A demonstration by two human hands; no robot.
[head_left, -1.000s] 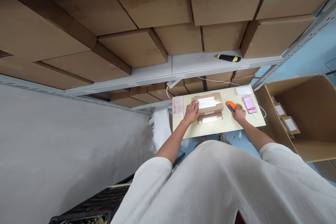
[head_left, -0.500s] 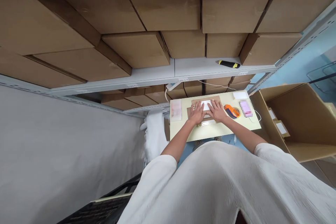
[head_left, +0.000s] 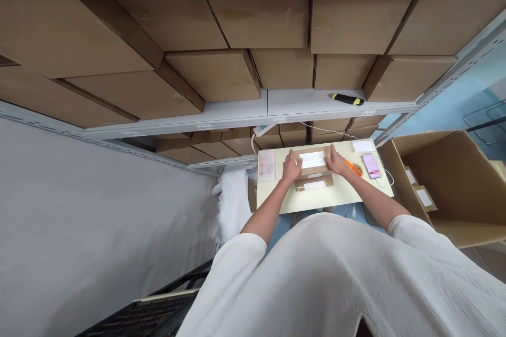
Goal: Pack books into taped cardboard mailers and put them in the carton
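A small brown cardboard box (head_left: 314,164) with a white label on top sits on a pale yellow table (head_left: 316,200). My left hand (head_left: 291,167) presses against the box's left end and my right hand (head_left: 338,162) against its right end, fingers wrapped on the sides. A strip of clear tape with a white patch (head_left: 315,185) lies on the table just in front of the box. An orange tape dispenser (head_left: 354,168) rests right behind my right hand.
A pink phone (head_left: 372,164) on a white cable and a white card (head_left: 362,146) lie at the table's right. A black and yellow cutter (head_left: 347,99) sits on the grey shelf. A large open carton (head_left: 454,179) stands at right; stacked cartons fill the shelves.
My right hand left the tape dispenser, came onto the box top beside the left hand, then both hands slid apart to the box's two ends.
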